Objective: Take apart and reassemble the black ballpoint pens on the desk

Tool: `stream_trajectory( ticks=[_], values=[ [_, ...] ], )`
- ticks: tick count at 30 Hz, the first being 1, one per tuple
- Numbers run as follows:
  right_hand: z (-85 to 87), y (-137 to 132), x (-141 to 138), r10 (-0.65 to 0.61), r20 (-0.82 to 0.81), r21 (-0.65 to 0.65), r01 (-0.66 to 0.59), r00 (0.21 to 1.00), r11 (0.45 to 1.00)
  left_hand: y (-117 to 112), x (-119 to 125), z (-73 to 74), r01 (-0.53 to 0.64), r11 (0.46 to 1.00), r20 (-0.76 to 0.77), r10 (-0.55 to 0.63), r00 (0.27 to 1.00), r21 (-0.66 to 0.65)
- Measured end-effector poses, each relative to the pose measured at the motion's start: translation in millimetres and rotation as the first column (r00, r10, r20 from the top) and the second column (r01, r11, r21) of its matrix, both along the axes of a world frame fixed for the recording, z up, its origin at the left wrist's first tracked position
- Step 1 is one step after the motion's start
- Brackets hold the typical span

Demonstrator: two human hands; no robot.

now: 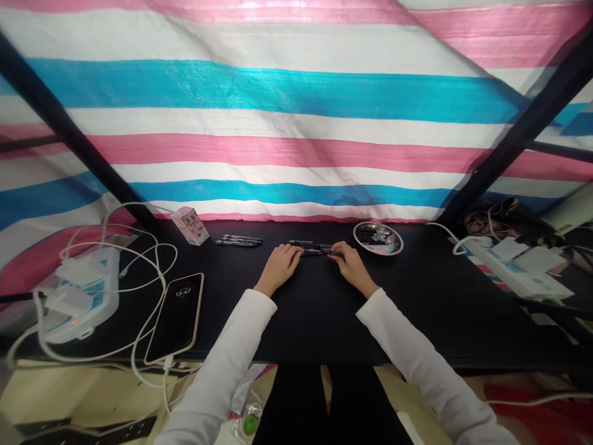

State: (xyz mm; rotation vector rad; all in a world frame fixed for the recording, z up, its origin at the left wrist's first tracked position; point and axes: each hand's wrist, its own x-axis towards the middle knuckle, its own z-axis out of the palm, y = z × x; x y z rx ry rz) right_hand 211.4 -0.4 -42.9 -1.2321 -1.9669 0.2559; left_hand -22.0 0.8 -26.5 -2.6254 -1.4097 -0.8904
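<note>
Dark pens [315, 252] lie close together at the middle of the black desk, between my two hands. My left hand [279, 267] is closed on the left end of a pen, fingers curled in. My right hand [351, 267] pinches a pen [336, 254] at the right end of the same group. The fingers hide parts of these pens. To the left, several more pens [239, 240] lie side by side. A round metal dish [400, 250] with pens in it stands just beyond my right hand.
A pink-and-white box [191, 226] stands at the back left. Nearer, a phone [175, 318] lies among white cables beside a power strip [86, 296]. Another power strip [523, 272] sits on the right. A striped sheet [296, 148] hangs behind the black desk [319, 321].
</note>
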Motion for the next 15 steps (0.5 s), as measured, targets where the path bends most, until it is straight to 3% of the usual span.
stream_trajectory(
  ticks=[5, 10, 15],
  values=[
    [0.3, 0, -2, -0.029, -0.023, -0.002, 0.029, 0.999, 1.000, -1, 4, -1.7, 0.072, 0.996, 0.033, -0.070, 0.997, -0.058],
    [-0.2, 0, -2, -0.033, -0.005, 0.009, 0.034, 0.999, 0.999, 3, 15, -7.1, 0.172, 0.984, -0.053, -0.175, 0.983, -0.052],
    [0.3, 1, -3, -0.057, 0.031, 0.030, 0.056, 0.998, 0.998, 9, 21, -11.4, 0.128, 0.991, -0.119, -0.124, 0.985, 0.025]
  ],
)
